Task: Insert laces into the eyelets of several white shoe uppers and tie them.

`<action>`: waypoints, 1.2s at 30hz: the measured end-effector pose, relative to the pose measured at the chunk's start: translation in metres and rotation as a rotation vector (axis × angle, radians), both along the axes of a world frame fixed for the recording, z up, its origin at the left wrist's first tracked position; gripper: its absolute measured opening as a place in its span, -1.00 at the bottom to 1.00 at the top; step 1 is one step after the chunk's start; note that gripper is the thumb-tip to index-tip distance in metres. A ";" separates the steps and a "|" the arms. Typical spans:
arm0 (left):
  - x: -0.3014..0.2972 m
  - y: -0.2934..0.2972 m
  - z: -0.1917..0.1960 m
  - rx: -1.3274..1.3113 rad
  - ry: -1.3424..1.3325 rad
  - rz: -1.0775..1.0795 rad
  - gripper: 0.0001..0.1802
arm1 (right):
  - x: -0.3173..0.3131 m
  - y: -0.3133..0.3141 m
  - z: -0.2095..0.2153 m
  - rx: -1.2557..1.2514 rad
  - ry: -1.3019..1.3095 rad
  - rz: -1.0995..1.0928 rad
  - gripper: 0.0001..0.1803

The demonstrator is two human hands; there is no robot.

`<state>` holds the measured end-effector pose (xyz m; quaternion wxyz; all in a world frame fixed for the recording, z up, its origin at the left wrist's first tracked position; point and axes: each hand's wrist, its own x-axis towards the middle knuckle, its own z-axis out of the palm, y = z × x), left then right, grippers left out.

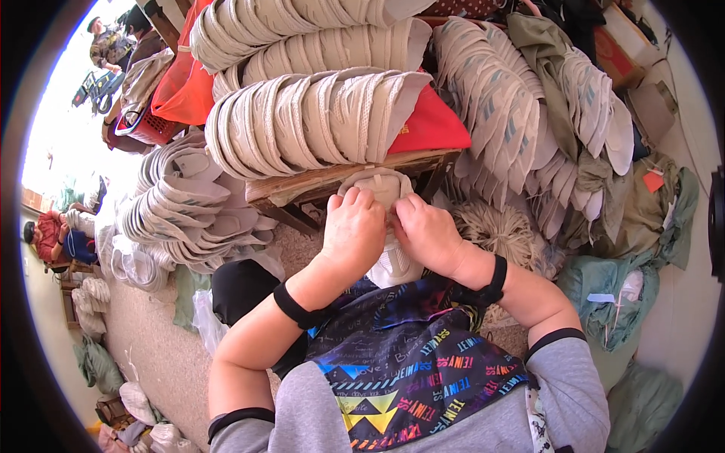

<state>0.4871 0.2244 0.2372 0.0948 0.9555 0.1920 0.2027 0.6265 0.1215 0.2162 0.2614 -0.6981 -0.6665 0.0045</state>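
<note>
While both hands work close together above the lap, I see my left hand (353, 230) and right hand (427, 232) curled over a pale beige shoe upper (381, 189), fingers pinching its top edge from either side. It sits just in front of a low wooden table (332, 185) stacked with rows of similar uppers (310, 121), with more piles (189, 208) on the floor to the left.

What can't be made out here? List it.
- Head view: middle of the pale shoe upper, covered by the left hand and right hand.
- Fingertips and grip: curled out of sight.
- Low wooden table: top hidden under stacked uppers.
- Distant people, upper left: too small, overexposed.
</note>
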 end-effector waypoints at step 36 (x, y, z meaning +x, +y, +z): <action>-0.002 0.005 -0.002 0.036 -0.059 0.064 -0.88 | 0.006 0.006 0.007 -0.017 0.117 0.010 -0.83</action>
